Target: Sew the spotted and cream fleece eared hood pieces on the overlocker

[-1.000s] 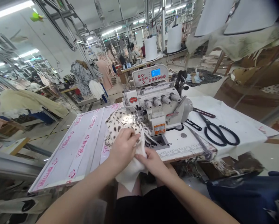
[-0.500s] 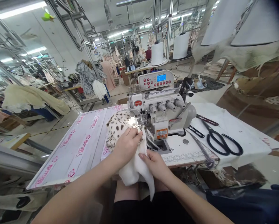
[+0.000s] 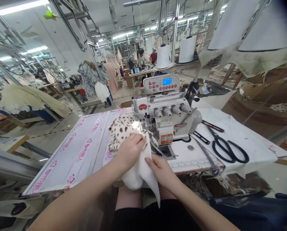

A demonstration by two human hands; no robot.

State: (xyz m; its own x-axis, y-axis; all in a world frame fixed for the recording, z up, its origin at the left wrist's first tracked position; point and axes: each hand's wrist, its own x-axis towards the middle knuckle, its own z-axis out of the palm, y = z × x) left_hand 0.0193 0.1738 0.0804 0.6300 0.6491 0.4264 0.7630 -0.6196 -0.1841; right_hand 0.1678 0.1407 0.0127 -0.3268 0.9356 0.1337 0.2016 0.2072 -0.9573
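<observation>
A white fabric piece with dark spots (image 3: 120, 130) lies at the needle area of the overlock sewing machine (image 3: 164, 112), and its plain white side (image 3: 147, 171) hangs over the table's front edge toward my lap. My left hand (image 3: 130, 149) is closed on the fabric just in front of the lit presser foot, fingers pinched together. Lower and to the right, my right hand (image 3: 159, 166) pinches the white fabric's edge between thumb and fingers. The exact seam under the foot is hidden by my left hand and the machine.
Black-handled scissors (image 3: 226, 149) lie right of the machine, with a thread snipper (image 3: 201, 138) nearby. White thread cones (image 3: 163, 57) stand behind. A plastic-covered table extension (image 3: 78, 144) with pink print spreads left. Farther back, people work among garment racks.
Both hands keep their hold on the fabric, nearly in place. My right hand has shifted very slightly to the right. The camera view has moved a little.
</observation>
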